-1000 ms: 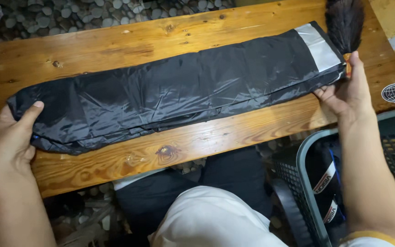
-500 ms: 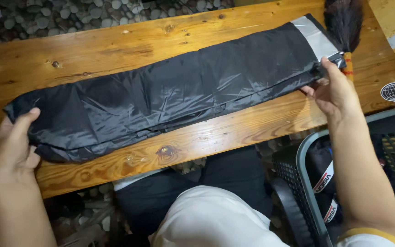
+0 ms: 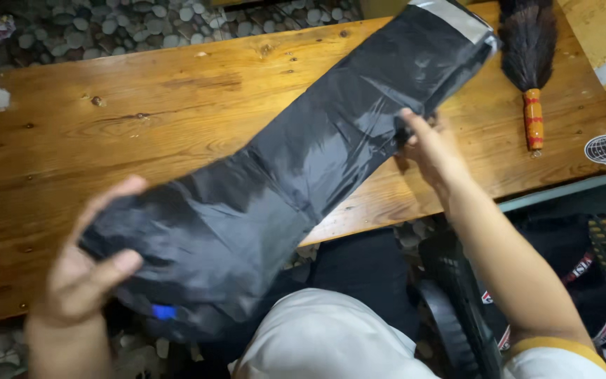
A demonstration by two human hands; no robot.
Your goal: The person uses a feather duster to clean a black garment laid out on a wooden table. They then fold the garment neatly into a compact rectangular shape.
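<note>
Currently long black fabric sleeve (image 3: 303, 168) runs diagonally, lower left to upper right of frame, above wooden table (image 3: 142, 105). Left hand (image 3: 85, 274) grasping near end, thumb over top; right hand (image 3: 433, 151) pinching edge right of centre. Best support both ends evenly, keep grip firm so slippery cloth stays put. Sleeve glossy, wrinkled, grey band at far end, small blue tab near bottom. Black brush (image 3: 529, 49) upper right.
</note>
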